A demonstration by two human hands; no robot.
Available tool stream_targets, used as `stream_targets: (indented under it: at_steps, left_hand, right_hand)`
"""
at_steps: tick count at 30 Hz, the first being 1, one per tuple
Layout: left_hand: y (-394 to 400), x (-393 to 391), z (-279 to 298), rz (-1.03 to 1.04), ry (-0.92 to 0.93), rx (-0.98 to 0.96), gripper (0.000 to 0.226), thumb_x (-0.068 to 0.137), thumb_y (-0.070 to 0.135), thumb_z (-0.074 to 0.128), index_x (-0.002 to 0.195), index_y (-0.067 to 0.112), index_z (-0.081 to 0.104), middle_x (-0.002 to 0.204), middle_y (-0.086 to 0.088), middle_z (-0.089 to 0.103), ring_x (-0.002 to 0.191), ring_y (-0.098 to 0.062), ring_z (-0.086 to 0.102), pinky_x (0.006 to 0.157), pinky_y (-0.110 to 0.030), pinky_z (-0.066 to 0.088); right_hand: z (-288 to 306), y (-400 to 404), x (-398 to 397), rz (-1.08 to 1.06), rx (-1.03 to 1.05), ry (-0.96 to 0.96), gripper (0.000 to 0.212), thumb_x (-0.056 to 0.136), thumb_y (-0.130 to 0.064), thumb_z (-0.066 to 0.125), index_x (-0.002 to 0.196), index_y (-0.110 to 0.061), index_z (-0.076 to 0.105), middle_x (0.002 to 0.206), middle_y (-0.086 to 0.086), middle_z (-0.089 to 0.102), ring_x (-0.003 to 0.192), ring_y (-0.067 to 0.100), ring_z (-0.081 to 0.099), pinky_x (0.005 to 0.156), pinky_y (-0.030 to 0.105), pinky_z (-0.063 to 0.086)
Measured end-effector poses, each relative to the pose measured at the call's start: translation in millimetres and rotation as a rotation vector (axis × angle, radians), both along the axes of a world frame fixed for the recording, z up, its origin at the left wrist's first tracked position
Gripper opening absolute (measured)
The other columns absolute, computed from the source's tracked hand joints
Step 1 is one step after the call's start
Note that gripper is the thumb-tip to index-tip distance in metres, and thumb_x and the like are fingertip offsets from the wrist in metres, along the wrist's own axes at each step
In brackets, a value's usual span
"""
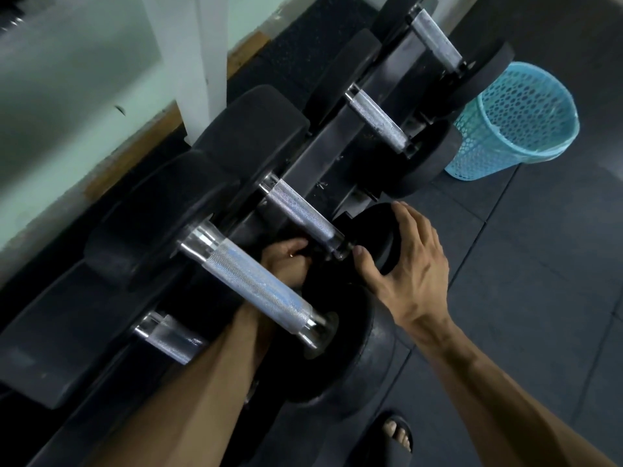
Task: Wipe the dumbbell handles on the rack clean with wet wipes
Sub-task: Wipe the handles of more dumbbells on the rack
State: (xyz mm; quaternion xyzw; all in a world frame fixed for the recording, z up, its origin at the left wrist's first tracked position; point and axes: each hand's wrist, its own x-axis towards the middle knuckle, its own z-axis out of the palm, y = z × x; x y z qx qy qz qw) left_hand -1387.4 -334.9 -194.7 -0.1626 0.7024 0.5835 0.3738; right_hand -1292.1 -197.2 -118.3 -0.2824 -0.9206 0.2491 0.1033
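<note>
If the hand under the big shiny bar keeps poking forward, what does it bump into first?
Probably the next dumbbell's handle. The left hand reaches under the nearest handle, fingers aimed up and right at that bar's near end and its black collar. It may already touch there; depth is hard to judge.

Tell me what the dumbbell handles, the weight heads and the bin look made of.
Dumbbell handles: metal, apparently chromed steel; shiny, with cross-hatched grip texture. Weight heads: matte black, probably rubber-coated; dull and slightly grainy. Bin: light blue plastic, with a perforated mesh wall.
</note>
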Motion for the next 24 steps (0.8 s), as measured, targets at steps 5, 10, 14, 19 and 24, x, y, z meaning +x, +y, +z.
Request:
stream_targets:
  at_steps: [5,10,14,19,24]
  left_hand:
    - [1,-16,20,-0.012,0.104,0.045,0.022,0.084,-0.006,0.061,0.069,0.009,0.068,0.053,0.026,0.053,0.058,0.016,0.051,0.075,-0.002,0.038]
    - [6,-8,14,0.024,0.021,-0.082,0.026,0.076,-0.004,0.073,0.096,0.013,0.074,0.091,-0.002,0.074,0.094,-0.017,0.07,0.091,-0.03,0.054]
    - [3,-3,15,0.095,-0.048,-0.041,0.025,0.071,-0.003,0.079,0.088,0.013,0.075,0.095,-0.011,0.075,0.088,-0.022,0.07,0.095,-0.039,0.054]
    - [-5,-12,23,0.388,-0.073,0.2,0.022,0.076,-0.012,0.071,0.077,0.01,0.07,0.068,-0.005,0.073,0.07,-0.016,0.07,0.082,-0.028,0.057]
    - [2,15,32,0.095,-0.131,0.003,0.017,0.065,0.006,0.089,0.07,0.014,0.074,0.077,-0.008,0.076,0.079,-0.022,0.072,0.089,-0.038,0.057]
  right_hand:
    - [-1,1,-1,0.01,0.003,0.016,0.086,0.078,-0.065,0.048,0.14,-0.005,0.051,0.142,0.011,0.054,0.131,0.029,0.05,0.105,0.051,0.045]
    - [-3,1,0,0.004,0.007,0.041,0.083,0.078,-0.062,0.051,0.138,-0.005,0.053,0.14,0.011,0.055,0.129,0.029,0.052,0.103,0.051,0.046]
    - [-4,1,0,0.01,0.011,0.042,0.084,0.078,-0.063,0.051,0.139,-0.005,0.052,0.14,0.012,0.055,0.129,0.029,0.052,0.104,0.05,0.046]
    - [-3,0,1,0.0,0.004,0.046,0.084,0.079,-0.063,0.051,0.139,-0.005,0.052,0.141,0.011,0.054,0.13,0.028,0.051,0.105,0.048,0.045]
    - [-4,1,0,0.0,0.004,0.058,0.083,0.078,-0.062,0.052,0.138,-0.005,0.053,0.141,0.01,0.055,0.129,0.028,0.052,0.104,0.05,0.046]
